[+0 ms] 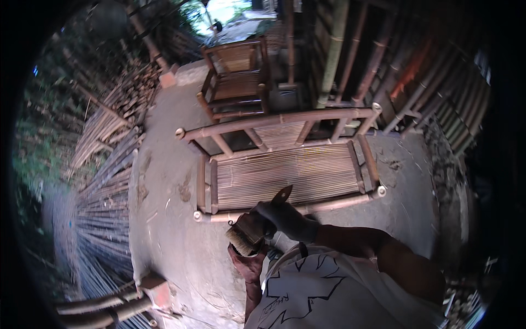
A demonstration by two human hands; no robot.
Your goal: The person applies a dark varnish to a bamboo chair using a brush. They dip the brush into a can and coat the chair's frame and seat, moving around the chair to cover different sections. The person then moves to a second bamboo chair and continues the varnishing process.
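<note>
My right hand, in a dark glove, grips a wide paintbrush, whose pointed brown handle sticks out past the fingers. Its pale bristles point down and to the left. Just below them is my left hand, its fingers curled beneath the bristles around something mostly hidden by the brush. Directly ahead of both hands stands a bamboo bench with a slatted seat, a round-pole frame and a low back on its far side. Neither hand touches it.
A bamboo armchair stands behind the bench. Bamboo poles lie in piles along the left, and more poles lean upright at the back right. At the lower left, bamboo rails meet a brick block. The floor is concrete.
</note>
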